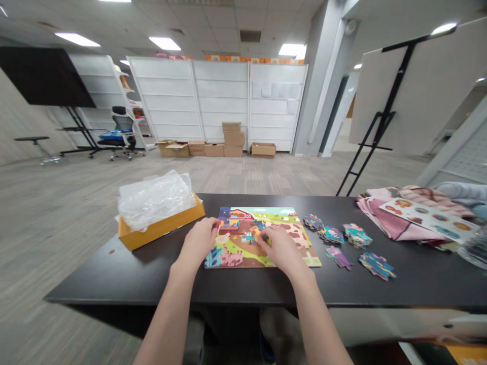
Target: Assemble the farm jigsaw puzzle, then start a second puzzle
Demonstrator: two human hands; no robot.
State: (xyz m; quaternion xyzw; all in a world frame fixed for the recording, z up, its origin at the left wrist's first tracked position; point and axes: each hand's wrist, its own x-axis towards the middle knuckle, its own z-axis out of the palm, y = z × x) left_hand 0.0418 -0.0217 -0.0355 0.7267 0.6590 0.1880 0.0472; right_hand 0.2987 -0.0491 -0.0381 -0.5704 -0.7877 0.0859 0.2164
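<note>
A colourful farm-scene puzzle board [281, 217] lies flat on the black table [243, 286]. My left hand [201, 237] rests at the board's left edge, its fingers bent close together near the barn; what they hold, if anything, is too small to make out. Over the middle right of the board is my right hand [279, 243], its thumb and fingertips drawn together beside an orange figure and hiding part of the picture. Whether a piece sits between those fingertips cannot be seen. Right of the board lie several small stacks of puzzle pieces [356, 235].
A yellow box [163, 233] with clear plastic wrap [155, 198] stands at the table's left. Pink cloths [373, 218] and a sticker sheet [429, 218] lie at the right end. Behind are cardboard boxes [233, 138], a chair and a whiteboard stand.
</note>
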